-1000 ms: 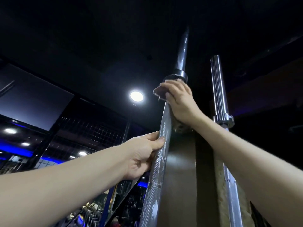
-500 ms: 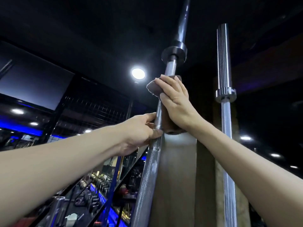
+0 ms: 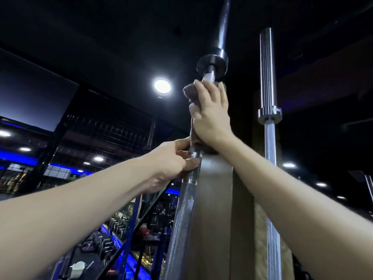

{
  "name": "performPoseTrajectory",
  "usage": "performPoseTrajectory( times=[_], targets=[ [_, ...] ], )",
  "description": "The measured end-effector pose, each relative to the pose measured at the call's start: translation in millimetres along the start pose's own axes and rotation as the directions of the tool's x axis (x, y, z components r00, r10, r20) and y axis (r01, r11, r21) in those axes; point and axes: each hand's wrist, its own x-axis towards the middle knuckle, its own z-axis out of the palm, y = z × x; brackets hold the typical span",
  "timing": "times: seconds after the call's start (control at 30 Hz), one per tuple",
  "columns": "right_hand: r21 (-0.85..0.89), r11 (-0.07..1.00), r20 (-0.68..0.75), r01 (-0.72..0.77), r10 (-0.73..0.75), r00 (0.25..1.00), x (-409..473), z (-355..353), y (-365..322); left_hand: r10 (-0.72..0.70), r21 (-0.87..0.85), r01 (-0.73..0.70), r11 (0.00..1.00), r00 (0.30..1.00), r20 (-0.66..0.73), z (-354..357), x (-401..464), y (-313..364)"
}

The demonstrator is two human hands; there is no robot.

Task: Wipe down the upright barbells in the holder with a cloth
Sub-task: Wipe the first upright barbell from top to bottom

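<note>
Two barbells stand upright side by side: the near barbell [image 3: 182, 217] on the left, the second barbell [image 3: 271, 178] to its right and well apart, a pillar [image 3: 214, 219] between them. High on the near bar, the right hand [image 3: 211, 116] wraps the cloth [image 3: 190, 93] round the shaft, just under the collar [image 3: 212, 65]. Directly below it, the left hand [image 3: 171, 164] grips the same shaft from the left. A ceiling lamp [image 3: 162, 86] sits up left of the cloth.

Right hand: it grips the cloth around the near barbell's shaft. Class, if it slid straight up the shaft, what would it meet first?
Probably the dark collar just above the right hand and cloth.
</note>
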Motion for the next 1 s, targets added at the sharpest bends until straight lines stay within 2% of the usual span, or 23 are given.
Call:
performPoseTrajectory(
  times=[0.1,0.23,0.37,0.53,0.63,0.8,0.9,1.0],
  targets=[
    [0.004,1.0,0.038,0.025,-0.025,0.999,-24,0,-5,0.027,0.048,-0.027,0.998,1.0,-0.012,1,-2,-1],
    [-0.132,0.991,0.05,0.007,0.0,0.999,19,0,-2,0.012,0.029,-0.01,1.0,0.997,-0.072,1,2,-1],
    [-0.136,0.989,0.017,-0.059,0.061,0.998,39,1,-2,0.015,0.009,-0.015,1.0,0.997,-0.079,-1,4,-5],
    [-0.139,0.99,-0.076,0.025,-0.036,0.996,-6,6,-10,0.017,-0.04,-0.019,0.999,0.999,-0.05,-5,1,-4],
    [-0.108,0.994,-0.041,0.017,-0.021,0.999,-12,5,-9,0.031,-0.025,-0.033,0.999,0.998,-0.06,-5,0,-4],
    [-0.092,0.994,-0.012,-0.057,0.057,0.998,27,3,-6,0.014,-0.008,-0.015,1.0,0.996,-0.087,-6,4,-6],
    [-0.121,0.991,-0.024,0.049,-0.053,0.998,27,1,-10,0.018,0.001,-0.018,1.0,0.996,-0.088,-9,4,-9],
    [-0.049,0.992,-0.147,0.12,-0.126,0.981,9,9,-9,0.016,-0.013,-0.018,1.0,0.997,-0.075,-11,1,-7]
  ],
)
